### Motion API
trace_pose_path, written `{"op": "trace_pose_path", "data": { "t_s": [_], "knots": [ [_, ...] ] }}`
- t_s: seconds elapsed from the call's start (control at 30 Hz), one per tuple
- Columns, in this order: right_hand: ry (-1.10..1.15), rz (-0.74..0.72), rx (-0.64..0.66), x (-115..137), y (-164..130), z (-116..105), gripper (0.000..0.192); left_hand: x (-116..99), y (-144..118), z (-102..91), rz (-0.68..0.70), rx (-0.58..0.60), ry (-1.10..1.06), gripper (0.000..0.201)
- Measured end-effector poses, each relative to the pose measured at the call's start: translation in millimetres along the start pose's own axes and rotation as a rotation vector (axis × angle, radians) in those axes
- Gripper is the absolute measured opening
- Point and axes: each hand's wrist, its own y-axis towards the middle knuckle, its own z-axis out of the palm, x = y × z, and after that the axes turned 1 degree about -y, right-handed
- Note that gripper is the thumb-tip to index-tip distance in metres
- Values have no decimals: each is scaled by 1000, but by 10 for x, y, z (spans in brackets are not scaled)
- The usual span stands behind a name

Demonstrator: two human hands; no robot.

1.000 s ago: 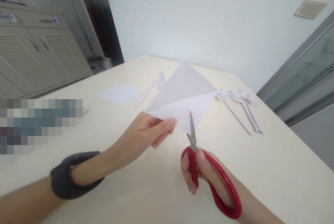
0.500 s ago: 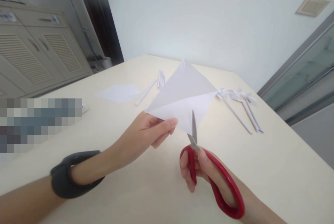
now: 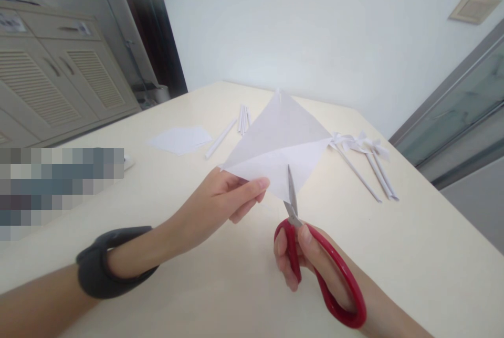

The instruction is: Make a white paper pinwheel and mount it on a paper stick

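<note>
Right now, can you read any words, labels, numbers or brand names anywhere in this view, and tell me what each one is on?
None can be read.
Folded white paper: blank.
Red scissors: no brand visible.
Cabinet: small labels on the drawers, too blurred to read.
Dark wristband: no marking visible.
Pixelated patch at the table's left edge: unreadable.

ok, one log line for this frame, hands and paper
left hand: pinches folded white paper corner | right hand: grips red scissors, blades in paper's lower edge | table: paper sticks
</note>
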Motion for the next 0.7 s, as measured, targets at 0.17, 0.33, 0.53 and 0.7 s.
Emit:
{"op": "trace_pose_path", "data": {
  "t_s": [0.17, 0.33, 0.53, 0.7],
  "knots": [
    [13, -8, -6, 26, -14, -5, 57, 9, 0, 1, -17, 7, 3, 50],
    [22, -21, -3, 26, -33, -10, 55, 9, -3, -2, -18, 19, 16, 49],
    [63, -65, -17, -120, -13, -4, 48, 8, 8, -1, 1, 14, 43, 49],
    [51, -68, -28, -148, -6, 11, 49, 20, 14, 2, -17, 19, 32, 50]
  ]
}}
